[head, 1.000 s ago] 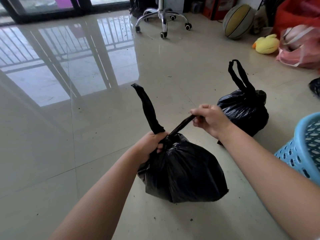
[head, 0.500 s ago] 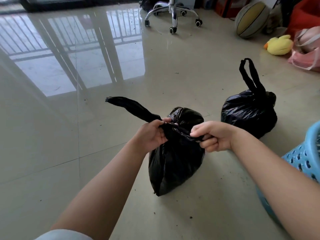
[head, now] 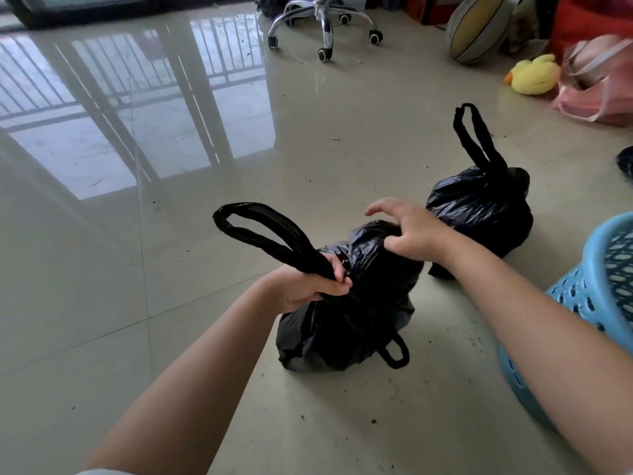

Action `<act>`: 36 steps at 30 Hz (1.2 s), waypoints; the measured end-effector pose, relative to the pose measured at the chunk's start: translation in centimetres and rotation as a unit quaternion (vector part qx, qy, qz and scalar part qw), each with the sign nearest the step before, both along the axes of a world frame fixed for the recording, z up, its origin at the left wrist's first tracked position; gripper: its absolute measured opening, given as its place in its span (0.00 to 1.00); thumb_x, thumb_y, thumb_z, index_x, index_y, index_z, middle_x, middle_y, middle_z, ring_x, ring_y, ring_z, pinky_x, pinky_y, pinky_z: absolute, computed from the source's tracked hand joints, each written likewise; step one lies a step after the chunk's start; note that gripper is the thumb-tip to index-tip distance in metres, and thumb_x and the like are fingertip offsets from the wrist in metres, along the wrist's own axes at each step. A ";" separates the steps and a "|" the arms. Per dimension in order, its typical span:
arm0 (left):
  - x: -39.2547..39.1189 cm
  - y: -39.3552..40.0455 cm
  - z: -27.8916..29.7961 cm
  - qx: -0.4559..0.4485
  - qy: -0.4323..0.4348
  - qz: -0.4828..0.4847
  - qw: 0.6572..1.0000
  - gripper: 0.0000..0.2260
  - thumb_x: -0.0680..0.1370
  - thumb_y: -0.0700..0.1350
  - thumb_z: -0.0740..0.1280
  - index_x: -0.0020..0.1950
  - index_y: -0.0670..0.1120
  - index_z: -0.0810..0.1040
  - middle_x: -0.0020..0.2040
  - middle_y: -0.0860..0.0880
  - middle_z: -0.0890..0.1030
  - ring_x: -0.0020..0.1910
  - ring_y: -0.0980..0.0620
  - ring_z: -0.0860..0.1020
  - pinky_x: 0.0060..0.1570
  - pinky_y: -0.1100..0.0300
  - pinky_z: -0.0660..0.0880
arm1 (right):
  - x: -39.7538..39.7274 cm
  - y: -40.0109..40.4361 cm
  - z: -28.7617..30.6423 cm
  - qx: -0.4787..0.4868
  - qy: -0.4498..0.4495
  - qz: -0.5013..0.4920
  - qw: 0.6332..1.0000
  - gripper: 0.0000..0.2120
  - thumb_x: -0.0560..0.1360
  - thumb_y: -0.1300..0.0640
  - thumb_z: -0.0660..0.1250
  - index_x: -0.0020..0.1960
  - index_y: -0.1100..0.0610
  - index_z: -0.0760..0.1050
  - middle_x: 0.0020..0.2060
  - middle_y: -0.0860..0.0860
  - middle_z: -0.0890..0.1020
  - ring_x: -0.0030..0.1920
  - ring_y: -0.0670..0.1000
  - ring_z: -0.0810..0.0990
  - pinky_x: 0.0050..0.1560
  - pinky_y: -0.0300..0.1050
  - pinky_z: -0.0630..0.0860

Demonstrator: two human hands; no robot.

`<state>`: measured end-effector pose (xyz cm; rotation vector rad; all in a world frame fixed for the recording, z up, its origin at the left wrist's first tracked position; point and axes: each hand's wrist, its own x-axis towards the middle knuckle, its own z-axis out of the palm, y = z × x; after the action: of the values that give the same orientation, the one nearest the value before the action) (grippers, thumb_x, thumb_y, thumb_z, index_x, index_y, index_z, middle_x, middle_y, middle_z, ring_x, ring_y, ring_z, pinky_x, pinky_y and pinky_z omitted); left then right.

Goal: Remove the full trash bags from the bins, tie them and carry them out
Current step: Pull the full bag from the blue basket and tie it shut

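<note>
A full black trash bag lies on the tiled floor in front of me. My left hand is closed around the base of one looped handle, which sticks up and to the left. The bag's other handle loop hangs loose at its lower right side. My right hand rests on top of the bag with fingers spread and holds nothing. A second black trash bag sits behind on the right, its two handles standing upright.
A light blue perforated bin stands at the right edge beside my right arm. Farther back are an office chair base, a ball, a yellow duck toy and a pink bag. Glass doors reflect on the floor at left.
My right hand has let go of its handle and moved onto the bag's top with open fingers. That handle now hangs at the bag's side. The left hand keeps its grip.
</note>
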<state>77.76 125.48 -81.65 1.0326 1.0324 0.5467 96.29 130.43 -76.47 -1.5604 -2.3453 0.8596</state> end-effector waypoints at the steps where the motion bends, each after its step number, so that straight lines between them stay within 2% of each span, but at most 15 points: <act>1: 0.1 0.0 0.2 0.010 0.008 -0.024 1.000 0.17 0.73 0.24 0.61 0.32 0.44 0.69 0.27 0.55 0.81 0.30 0.64 0.79 0.35 0.71 0.75 | -0.4 -0.2 0.1 -0.041 -0.026 0.056 0.997 0.31 0.68 0.70 0.59 0.67 0.50 0.65 0.71 0.48 0.64 0.71 0.50 0.60 0.70 0.45 0.58; 3: 0.2 0.1 0.5 0.032 0.019 -0.054 0.998 0.17 0.72 0.23 0.61 0.31 0.43 0.69 0.28 0.55 0.82 0.31 0.64 0.80 0.36 0.71 0.76 | -1.0 -0.9 0.0 -0.159 -0.096 0.124 0.975 0.36 0.67 0.71 0.58 0.71 0.46 0.60 0.75 0.43 0.55 0.75 0.48 0.45 0.73 0.46 0.53; 4: 0.2 0.1 0.6 0.043 0.024 -0.053 0.997 0.17 0.72 0.24 0.62 0.31 0.44 0.70 0.28 0.55 0.82 0.32 0.63 0.80 0.38 0.70 0.76 | -1.2 -1.1 -0.3 -0.188 -0.133 0.134 0.964 0.34 0.68 0.70 0.58 0.71 0.47 0.60 0.75 0.44 0.55 0.76 0.48 0.46 0.71 0.44 0.56; 6: 0.1 0.2 0.5 0.076 0.045 -0.009 0.996 0.17 0.72 0.25 0.63 0.29 0.44 0.71 0.31 0.54 0.82 0.35 0.59 0.80 0.43 0.67 0.76 | -1.5 -1.5 -1.1 -0.174 -0.170 0.108 0.964 0.23 0.70 0.66 0.59 0.64 0.54 0.71 0.71 0.53 0.67 0.70 0.53 0.64 0.61 0.42 0.68; 8: 0.1 0.4 0.0 0.106 0.068 0.074 0.989 0.17 0.72 0.26 0.64 0.29 0.44 0.70 0.33 0.50 0.79 0.35 0.58 0.79 0.45 0.64 0.73 | -1.7 -1.6 -1.7 -0.145 -0.127 0.067 0.979 0.08 0.71 0.64 0.59 0.40 0.56 0.76 0.43 0.55 0.80 0.45 0.52 0.77 0.41 0.41 0.71; 10: 0.3 0.3 -0.1 0.186 0.138 0.108 0.967 0.15 0.72 0.28 0.65 0.31 0.45 0.70 0.33 0.51 0.74 0.32 0.63 0.76 0.39 0.70 0.71 | -1.6 -1.5 -2.4 -0.138 -0.087 0.038 0.986 0.14 0.71 0.65 0.58 0.28 0.54 0.64 0.27 0.50 0.70 0.30 0.48 0.67 0.30 0.40 0.62; 12: 0.5 0.2 -0.1 0.266 0.235 0.103 0.929 0.11 0.74 0.28 0.64 0.37 0.43 0.73 0.32 0.52 0.72 0.31 0.67 0.71 0.33 0.77 0.69 | -1.8 -1.6 -3.0 -0.116 -0.072 0.034 0.990 0.17 0.70 0.68 0.56 0.26 0.55 0.58 0.25 0.50 0.65 0.30 0.49 0.63 0.31 0.44 0.58; 15: 0.4 -0.1 -0.7 0.290 0.222 0.220 0.904 0.05 0.74 0.31 0.62 0.38 0.37 0.75 0.32 0.48 0.71 0.28 0.64 0.72 0.31 0.77 0.66 | -2.6 -2.1 -3.7 -0.111 -0.059 0.044 0.991 0.17 0.70 0.69 0.55 0.26 0.55 0.56 0.25 0.50 0.63 0.32 0.50 0.63 0.33 0.45 0.57; 17: 0.7 0.0 -1.2 0.230 0.227 0.243 0.915 0.04 0.74 0.37 0.61 0.41 0.40 0.74 0.35 0.46 0.73 0.37 0.49 0.74 0.39 0.62 0.71 | -3.1 -2.4 -3.9 -0.117 -0.064 0.057 0.989 0.17 0.70 0.68 0.55 0.26 0.56 0.57 0.25 0.51 0.63 0.29 0.48 0.62 0.31 0.44 0.58; 18: 0.9 0.1 -1.4 0.223 0.296 0.223 0.902 0.04 0.74 0.38 0.61 0.45 0.40 0.74 0.39 0.42 0.75 0.41 0.45 0.74 0.42 0.56 0.72 | -3.3 -2.5 -4.1 -0.119 -0.067 0.062 0.989 0.15 0.70 0.68 0.55 0.27 0.58 0.60 0.26 0.53 0.66 0.29 0.49 0.64 0.31 0.43 0.60; 21: 1.1 0.5 -1.9 0.210 0.411 0.184 0.868 0.08 0.73 0.35 0.62 0.51 0.40 0.74 0.47 0.37 0.79 0.48 0.39 0.77 0.47 0.52 0.73 | -3.3 -2.5 -4.6 -0.133 -0.066 0.050 0.988 0.09 0.71 0.68 0.55 0.33 0.65 0.69 0.33 0.60 0.75 0.39 0.55 0.71 0.38 0.46 0.62; 23: 0.8 0.8 -1.6 0.126 0.281 0.215 0.927 0.06 0.74 0.32 0.61 0.45 0.40 0.75 0.42 0.37 0.79 0.46 0.42 0.78 0.45 0.54 0.74 | -2.7 -2.3 -4.8 -0.146 -0.055 0.035 0.987 0.10 0.71 0.68 0.55 0.31 0.61 0.65 0.31 0.57 0.70 0.40 0.53 0.68 0.35 0.44 0.56; 25: 0.3 1.1 -0.9 -0.023 0.098 0.234 0.967 0.12 0.75 0.32 0.57 0.37 0.44 0.74 0.31 0.44 0.78 0.34 0.48 0.78 0.33 0.61 0.74 | -2.0 -2.2 -5.1 -0.154 -0.049 0.022 0.987 0.06 0.71 0.69 0.55 0.36 0.65 0.68 0.35 0.58 0.70 0.40 0.52 0.67 0.37 0.43 0.57; 28: 0.0 1.0 -0.9 -0.133 -0.045 0.264 0.954 0.15 0.79 0.36 0.53 0.38 0.45 0.75 0.31 0.47 0.78 0.32 0.54 0.77 0.31 0.63 0.73 | -1.5 -2.2 -5.5 -0.162 -0.051 0.013 0.985 0.06 0.71 0.68 0.55 0.39 0.65 0.69 0.38 0.58 0.72 0.41 0.52 0.68 0.41 0.44 0.62; 36: 2.1 0.1 -2.1 -0.093 -0.186 0.308 0.928 0.15 0.79 0.33 0.50 0.44 0.44 0.74 0.43 0.46 0.77 0.42 0.50 0.76 0.43 0.58 0.73 | -1.8 -2.7 -5.2 -0.171 -0.068 0.028 0.983 0.07 0.70 0.69 0.54 0.35 0.60 0.64 0.30 0.53 0.67 0.38 0.52 0.66 0.38 0.43 0.60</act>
<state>79.83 125.59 -83.71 0.3924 1.0320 1.0888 94.46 127.72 -81.66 -1.7362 -2.4444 1.2633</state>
